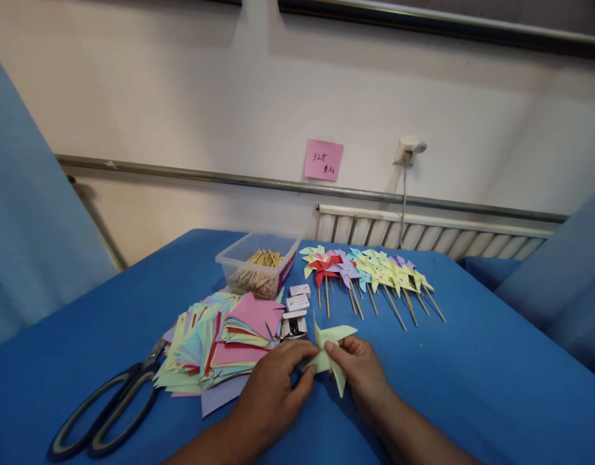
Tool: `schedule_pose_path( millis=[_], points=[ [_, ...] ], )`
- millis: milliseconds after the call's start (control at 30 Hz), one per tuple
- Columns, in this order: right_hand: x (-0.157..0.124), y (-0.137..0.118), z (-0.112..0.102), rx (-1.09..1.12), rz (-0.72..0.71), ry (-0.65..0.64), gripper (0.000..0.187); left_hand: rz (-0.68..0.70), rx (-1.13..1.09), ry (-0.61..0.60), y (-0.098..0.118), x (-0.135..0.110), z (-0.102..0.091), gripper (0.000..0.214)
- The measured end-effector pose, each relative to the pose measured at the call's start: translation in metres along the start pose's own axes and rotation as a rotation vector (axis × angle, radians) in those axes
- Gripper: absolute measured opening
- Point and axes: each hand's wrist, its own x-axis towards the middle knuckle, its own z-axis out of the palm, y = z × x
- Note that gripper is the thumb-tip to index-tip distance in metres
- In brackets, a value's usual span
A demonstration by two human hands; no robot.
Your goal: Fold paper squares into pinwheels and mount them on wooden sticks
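A pale green paper pinwheel (332, 336) is held up between my two hands, just above the blue cloth. My left hand (282, 374) pinches its left blade between thumb and fingers. On the other side, my right hand (358, 361) grips it with the thumb pressed near the centre and the fingers behind. No stick shows on this pinwheel. Just beyond my left hand sits an opened small box (294, 316) with dark pieces inside. A large stack of cut coloured paper squares (224, 342) lies to the left of my hands.
Scissors (118, 400) with dark handles lie at the left, their blades against the paper stack. Behind it stands a clear plastic box (282, 265) of wooden sticks (263, 261). Two closed small boxes (297, 302) sit beside it. Several finished pinwheels (346, 270) on sticks lie at the back right.
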Motion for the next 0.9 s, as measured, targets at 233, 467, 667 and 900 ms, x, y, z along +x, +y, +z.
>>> schedule_pose_path(
  millis=[233, 467, 667, 900],
  points=[
    [-0.007, -0.006, 0.004, 0.228, 0.065, 0.003, 0.027, 0.075, 0.091, 0.177, -0.004, -0.001, -0.003, 0.024],
    [-0.019, -0.010, 0.012, 0.351, 0.144, -0.058, 0.022, 0.301, 0.223, 0.078, 0.013, 0.000, -0.004, 0.027],
    [-0.021, -0.013, 0.012, 0.337, 0.185, -0.081, 0.021, 0.310, 0.234, 0.088, 0.011, 0.001, -0.004, 0.028],
    [-0.024, -0.013, 0.012, 0.231, 0.070, -0.139, 0.028, 0.296, 0.174, 0.116, 0.009, 0.001, -0.006, 0.022]
  ],
)
